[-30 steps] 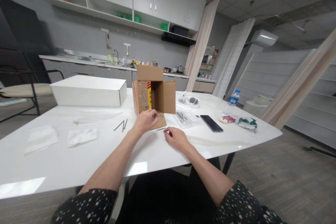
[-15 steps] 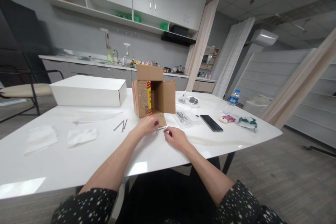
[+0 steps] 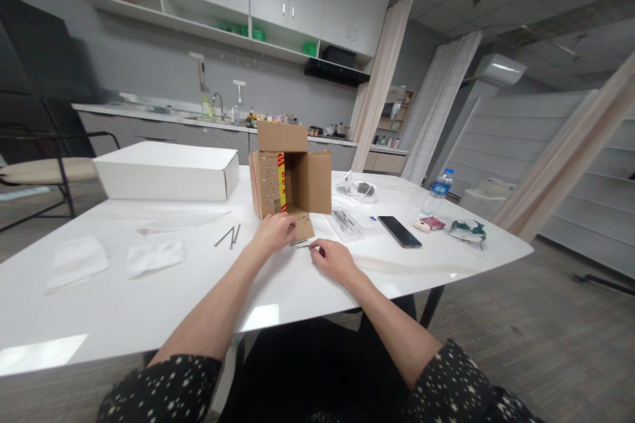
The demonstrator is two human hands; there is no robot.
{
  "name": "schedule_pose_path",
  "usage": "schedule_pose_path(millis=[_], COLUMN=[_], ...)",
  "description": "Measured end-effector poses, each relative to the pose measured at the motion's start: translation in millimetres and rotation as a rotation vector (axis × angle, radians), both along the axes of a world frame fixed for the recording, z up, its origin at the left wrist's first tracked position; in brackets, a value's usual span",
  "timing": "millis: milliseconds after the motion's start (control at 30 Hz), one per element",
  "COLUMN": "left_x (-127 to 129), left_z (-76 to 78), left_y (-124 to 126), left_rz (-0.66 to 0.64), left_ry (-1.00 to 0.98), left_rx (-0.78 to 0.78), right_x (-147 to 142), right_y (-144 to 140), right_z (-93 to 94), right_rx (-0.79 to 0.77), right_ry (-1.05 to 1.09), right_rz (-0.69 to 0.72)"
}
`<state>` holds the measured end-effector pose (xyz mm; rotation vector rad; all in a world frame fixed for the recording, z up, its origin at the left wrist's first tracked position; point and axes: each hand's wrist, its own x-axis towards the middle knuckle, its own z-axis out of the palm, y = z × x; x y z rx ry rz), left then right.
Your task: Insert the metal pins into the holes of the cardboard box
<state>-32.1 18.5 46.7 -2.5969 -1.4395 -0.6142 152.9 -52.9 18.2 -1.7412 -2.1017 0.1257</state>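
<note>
My left hand (image 3: 276,234) is curled just in front of the open cardboard box (image 3: 270,185), beside its lower flap (image 3: 303,226); what its fingers hold, if anything, is hidden. Resting on the table, my right hand (image 3: 334,259) pinches one end of a thin metal rod (image 3: 302,247), which points left. Close beyond it lies another thin dark rod (image 3: 297,242), between the hands. Left of my left hand are long nail-like pieces (image 3: 235,236) on the white tabletop. A clear bag with slim metal tools (image 3: 347,223) lies behind my right hand.
On the left stand a white box (image 3: 169,172) and folded white cloths (image 3: 155,258). To the right lie a black phone (image 3: 399,232), a pink-and-white packet (image 3: 429,224), a green-and-clear bundle (image 3: 467,231) and a water bottle (image 3: 439,192). White corded gear (image 3: 362,190) sits behind.
My left hand has drawn slightly left and away from the rods, leaving the dark rod in plain sight on the table. My right hand stays nearly in place.
</note>
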Motion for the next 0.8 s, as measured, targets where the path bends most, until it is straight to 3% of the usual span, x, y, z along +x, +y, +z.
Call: schedule_pose_path(millis=[367,800], left_x=[-4.8,-5.0], left_z=[-8.2,-10.0], left_y=[5.9,9.0], left_rz=[0.229,0.209], left_ry=[-0.062,0.007], left_rx=[0.099,0.054], right_x=[1.0,1.8], right_y=[0.0,1.3], right_z=[-1.3,-3.8], right_rx=[0.007,0.023], right_ry=[0.010,0.005], right_rz=[0.003,0.010])
